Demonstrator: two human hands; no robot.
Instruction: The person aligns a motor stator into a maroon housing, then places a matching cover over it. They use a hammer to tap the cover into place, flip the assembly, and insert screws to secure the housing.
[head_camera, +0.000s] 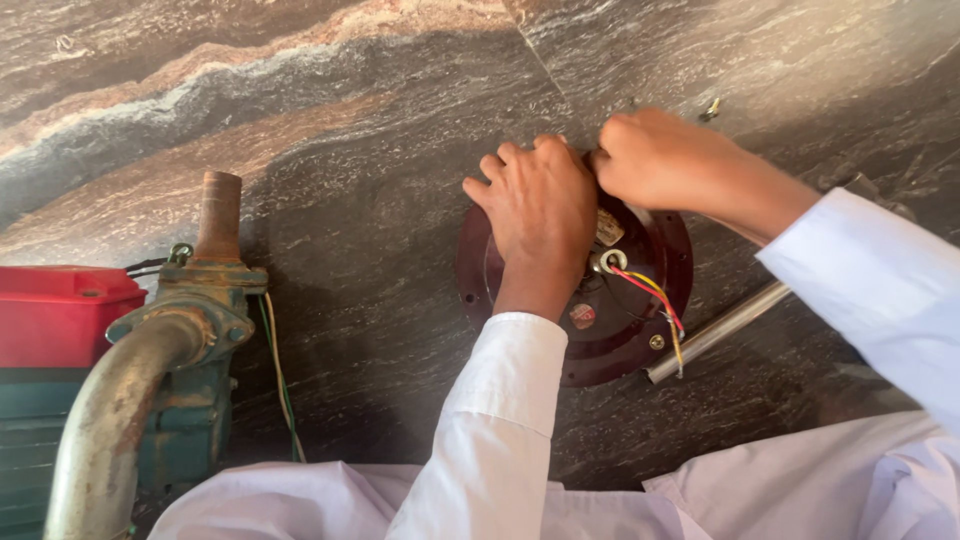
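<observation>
Pump at the left edge: green body (180, 420) with a rusty pipe elbow (110, 400), a red box (60, 310) beside it, and thin green and yellow wires (280, 380) trailing down its right side, all well apart from the hands. Dark streaked stone floor (350, 200) carries everything. Centre-right lies a round dark maroon motor housing (590, 340), flat on the floor, face up. Left hand (540, 215) rests palm-down on its left half, fingers curled over the far rim; this grip looks like steadying pressure so the disc cannot turn. Right hand (655, 160), clenched at the far rim just beside the left, pinches something too hidden to name. Red and yellow leads (655, 295) run from a central ring toward a metal rod (720, 330) lying under the housing's right side.
</observation>
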